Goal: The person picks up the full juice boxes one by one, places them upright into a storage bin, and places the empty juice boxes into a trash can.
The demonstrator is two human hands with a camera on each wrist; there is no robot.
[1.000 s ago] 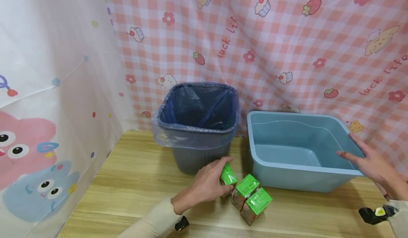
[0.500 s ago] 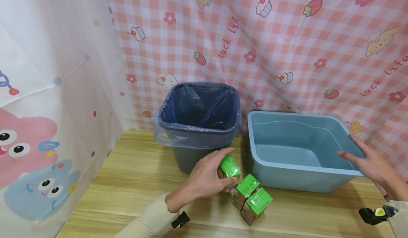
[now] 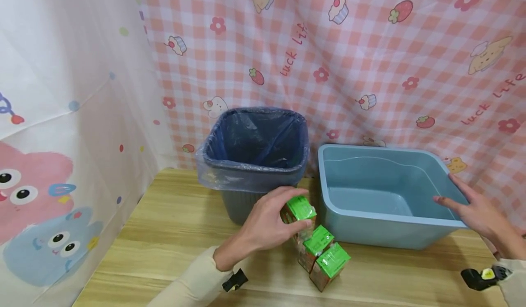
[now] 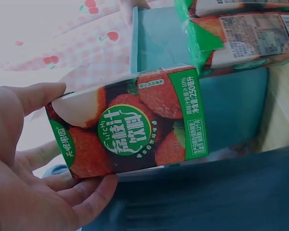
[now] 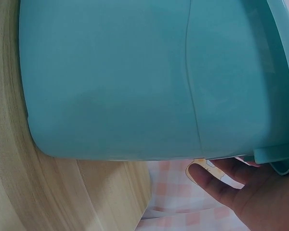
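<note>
Between the thumb and fingers of my left hand is a green-topped juice box. Its front in the left wrist view, with litchi pictures and "LITCHI" lettering, faces the camera, and my fingers hold one end of the juice box. Two more such juice boxes stand side by side on the table, just below the held one in the head view. My right hand holds the right rim of a blue plastic tub, its thumb over the inner side; the other fingers are partly hidden behind the rim in the right wrist view.
A grey trash bin lined with a clear bluish bag stands left of the tub, behind my left hand. All this sits on a wood-grain table. A pink checked curtain hangs behind, and a white printed one at left.
My left hand has moved up and to the right with its juice box, from in front of the bin toward the tub's near left corner. The right hand stays at the rim.
</note>
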